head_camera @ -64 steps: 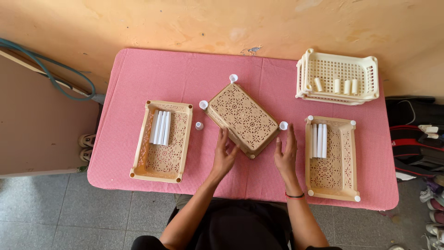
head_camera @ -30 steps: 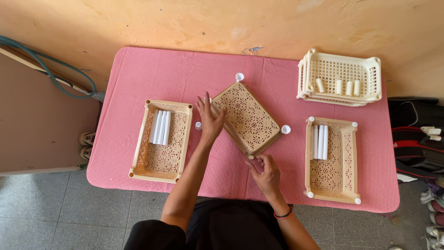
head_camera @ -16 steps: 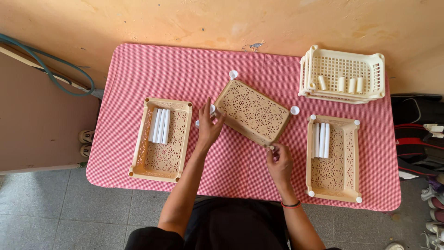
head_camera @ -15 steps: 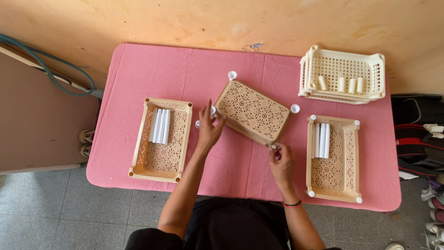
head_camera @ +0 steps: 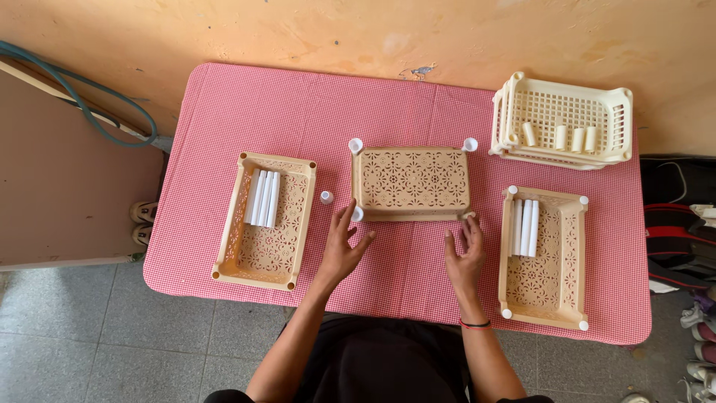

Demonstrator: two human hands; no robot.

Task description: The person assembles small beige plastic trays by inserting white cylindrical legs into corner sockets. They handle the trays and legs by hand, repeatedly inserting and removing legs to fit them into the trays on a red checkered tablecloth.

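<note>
1. Now both hands lie open: the left hand (head_camera: 341, 246) spreads its fingers at the near left corner of the upturned tray (head_camera: 412, 182), touching a white cap (head_camera: 357, 214); the right hand (head_camera: 464, 254) holds nothing at the near right corner.
2. Beige, lattice-patterned plastic, the tray rests mid-surface (head_camera: 283, 112) on red checked cloth.
3. Askew half a second ago, it now sits square.

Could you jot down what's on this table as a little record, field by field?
Surface: table with red checked cloth
Centre: upturned beige patterned plastic basket, white caps on its corners
Left hand: open, fingertips at the basket's near left corner
Right hand: open, at the near right corner
Left side: beige basket holding white tubes
Right side: matching basket with tubes
Far right: stacked cream lattice baskets
Loose: small white cap
</note>
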